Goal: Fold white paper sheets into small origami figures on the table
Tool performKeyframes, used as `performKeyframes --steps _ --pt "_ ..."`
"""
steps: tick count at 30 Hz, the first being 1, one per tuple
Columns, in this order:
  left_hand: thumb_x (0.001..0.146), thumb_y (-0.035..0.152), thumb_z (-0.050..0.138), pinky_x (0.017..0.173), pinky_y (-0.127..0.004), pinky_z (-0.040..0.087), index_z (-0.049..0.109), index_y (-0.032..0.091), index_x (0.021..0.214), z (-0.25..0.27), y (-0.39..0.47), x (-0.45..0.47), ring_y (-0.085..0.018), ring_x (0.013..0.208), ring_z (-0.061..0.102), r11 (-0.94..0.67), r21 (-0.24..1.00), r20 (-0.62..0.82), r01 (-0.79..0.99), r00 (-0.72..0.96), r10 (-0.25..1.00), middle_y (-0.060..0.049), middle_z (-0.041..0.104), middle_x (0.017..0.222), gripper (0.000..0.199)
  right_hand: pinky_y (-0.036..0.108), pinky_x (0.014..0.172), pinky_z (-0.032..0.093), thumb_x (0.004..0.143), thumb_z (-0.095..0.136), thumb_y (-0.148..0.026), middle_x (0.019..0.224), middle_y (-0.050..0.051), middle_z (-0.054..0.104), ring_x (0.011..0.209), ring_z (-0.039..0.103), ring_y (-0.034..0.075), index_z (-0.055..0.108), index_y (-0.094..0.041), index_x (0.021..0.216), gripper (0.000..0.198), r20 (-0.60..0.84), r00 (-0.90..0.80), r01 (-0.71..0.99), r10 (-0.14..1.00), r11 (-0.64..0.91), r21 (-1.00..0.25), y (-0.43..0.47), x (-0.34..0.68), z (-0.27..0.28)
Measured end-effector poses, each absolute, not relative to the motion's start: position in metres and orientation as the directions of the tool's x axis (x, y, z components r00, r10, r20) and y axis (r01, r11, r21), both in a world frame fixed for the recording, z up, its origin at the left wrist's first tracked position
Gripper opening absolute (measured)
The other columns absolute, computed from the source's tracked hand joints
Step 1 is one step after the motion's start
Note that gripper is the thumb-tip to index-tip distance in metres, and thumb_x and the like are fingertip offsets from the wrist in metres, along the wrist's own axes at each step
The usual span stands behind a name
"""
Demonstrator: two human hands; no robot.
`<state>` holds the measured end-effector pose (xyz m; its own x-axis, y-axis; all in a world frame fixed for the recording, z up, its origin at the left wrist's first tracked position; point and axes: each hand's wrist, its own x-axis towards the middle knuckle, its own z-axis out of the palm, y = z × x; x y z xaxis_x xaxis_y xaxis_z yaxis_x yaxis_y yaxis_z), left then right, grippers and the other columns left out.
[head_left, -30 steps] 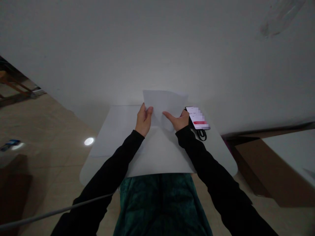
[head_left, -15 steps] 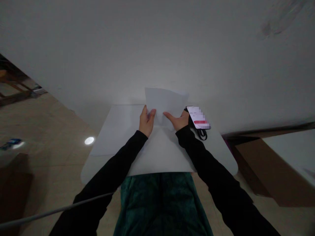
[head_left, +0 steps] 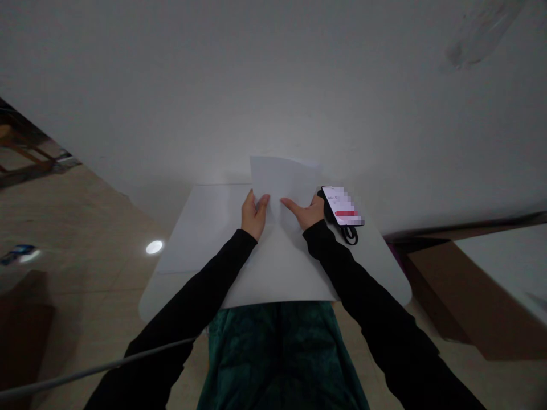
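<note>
A sheet of white paper point(head_left: 277, 176) is held up between my hands, its top edge slightly curved against the wall. My left hand point(head_left: 254, 213) grips its left side, thumb on the near face and fingers behind. On the other side, my right hand point(head_left: 308, 213) pinches the paper with its thumb stretched inward; its other fingers are mostly hidden behind the sheet. More white paper point(head_left: 200, 228) lies flat on the table, left of my left hand. Just right of my right hand, a phone point(head_left: 342, 206) with a lit screen rests tilted, a dark cord beside it.
The small white table point(head_left: 277, 279) stands against a pale wall point(head_left: 273, 85). A brown cardboard box point(head_left: 478, 302) is on the floor to the right. A grey cable point(head_left: 106, 361) crosses at lower left, in front of my left sleeve. A wooden stool point(head_left: 21, 148) shows far left.
The held paper's right part has swung slightly inward and the sheet sits a touch lower. Both hands keep their grip; the whole view has shifted a little.
</note>
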<state>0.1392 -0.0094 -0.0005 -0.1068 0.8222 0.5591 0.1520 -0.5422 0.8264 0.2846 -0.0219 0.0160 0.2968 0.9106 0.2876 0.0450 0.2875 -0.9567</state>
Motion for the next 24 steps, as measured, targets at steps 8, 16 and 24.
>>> performKeyframes --steps 8,16,24 --pt "0.089 0.044 0.051 0.086 -0.038 0.051 0.057 0.015 0.107 0.007 -0.007 0.13 -0.022 0.094 0.064 -0.541 0.76 0.625 0.36 -0.178 0.76 -0.011 0.067 0.102 0.035 0.04 0.073 0.057 0.058 0.078 -0.041 0.086 0.006 0.074 0.076 0.069 0.022 0.068 -0.019 0.084 0.036 0.297 0.16 -0.083 0.942 0.312 -0.946 -0.021 0.299 0.028" --pt "0.091 0.043 0.046 0.072 -0.032 0.051 0.055 0.015 0.105 0.011 -0.009 0.122 -0.02 0.08 0.064 -0.489 0.687 0.657 0.537 -0.171 0.734 -0.008 0.067 0.088 0.033 0.032 0.06 0.056 0.059 0.079 -0.038 0.066 -0.002 0.07 0.06 0.065 0.014 0.063 -0.021 0.072 0.026 0.267 0.101 -0.154 0.958 0.28 -0.947 -0.018 0.312 0.031" --pt "0.093 0.039 0.044 0.064 -0.029 0.046 0.054 0.016 0.101 0.018 -0.013 0.121 -0.018 0.069 0.062 -0.476 0.6 0.651 0.643 -0.046 0.758 -0.005 0.063 0.076 0.026 0.037 0.066 0.059 0.055 0.082 -0.034 0.069 -0.001 0.072 0.064 0.068 0.017 0.067 -0.019 0.075 0.029 0.27 0.211 -0.177 0.939 0.309 -0.935 -0.013 0.322 0.035"
